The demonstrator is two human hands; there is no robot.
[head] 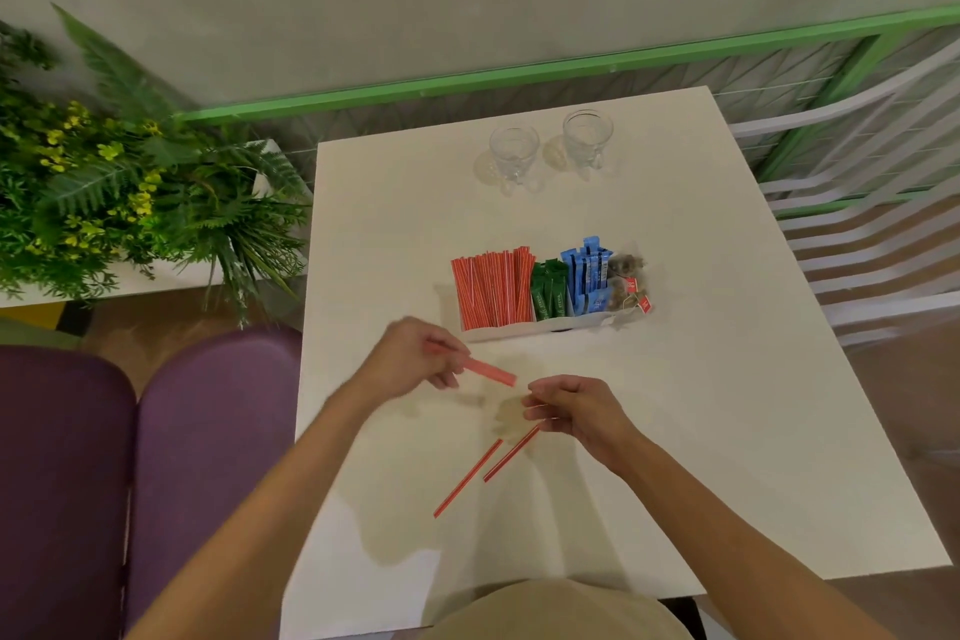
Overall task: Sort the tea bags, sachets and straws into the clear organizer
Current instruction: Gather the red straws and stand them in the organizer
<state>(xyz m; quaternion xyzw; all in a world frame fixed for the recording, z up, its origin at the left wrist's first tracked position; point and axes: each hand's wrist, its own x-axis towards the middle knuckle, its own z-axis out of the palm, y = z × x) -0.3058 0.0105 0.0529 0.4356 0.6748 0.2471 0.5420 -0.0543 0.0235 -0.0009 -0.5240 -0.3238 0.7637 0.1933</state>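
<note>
left hand (410,359) curled, gripping blurred red straw (491,373) | right hand (576,413) curled, pinching second straw (511,452) by far end | third straw (467,478) flat on white table (727,431) | organizer (550,326) beyond hands | plants (104,182) far left

Left grip (421,360) pinches straws (491,373); right grip (576,413) pinches straw (511,453).

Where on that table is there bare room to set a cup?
Bare table lies right of the organizer and between it and the glasses. Crowded at the near middle, where the left hand and right hand hold straws.
</note>
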